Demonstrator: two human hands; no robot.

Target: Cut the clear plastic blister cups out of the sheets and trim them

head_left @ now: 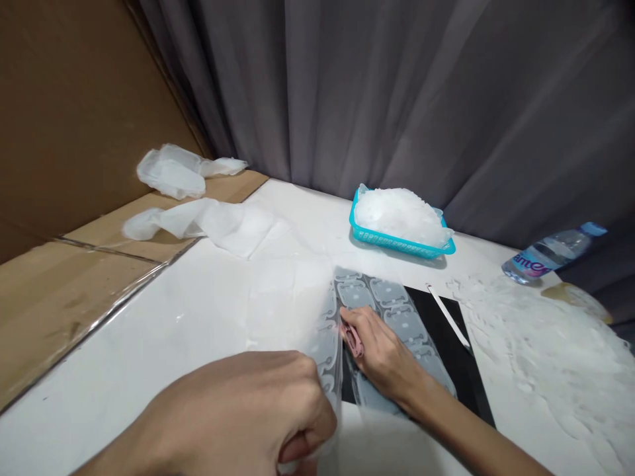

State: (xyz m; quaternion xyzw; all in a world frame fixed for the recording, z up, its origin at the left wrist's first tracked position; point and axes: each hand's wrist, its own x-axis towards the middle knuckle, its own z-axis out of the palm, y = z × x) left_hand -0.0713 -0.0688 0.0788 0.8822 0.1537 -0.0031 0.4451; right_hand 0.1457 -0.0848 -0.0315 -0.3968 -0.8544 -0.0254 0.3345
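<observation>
My left hand (pixel 258 403) is closed in a pinch at the near edge of a translucent plastic sheet (pixel 325 344), which lifts up to the left and blurs. My right hand (pixel 380 354) grips a small pink utility knife (pixel 353 340) at that sheet's raised edge; its blade does not show clearly. Under my right hand lies another part of clear plastic with rounded rectangular panels (pixel 404 324), in rows. Beneath it is a black board (pixel 436 314). I cannot tell whether both plastic parts are still joined.
A turquoise basket (pixel 397 246) heaped with white material stands at the back. To the right are a water bottle (pixel 550 254) and a spread of clear plastic pieces (pixel 560 357). A white strip (pixel 449 317) lies on the board. Crumpled white film (pixel 218 225) lies left, partly over cardboard (pixel 74 284).
</observation>
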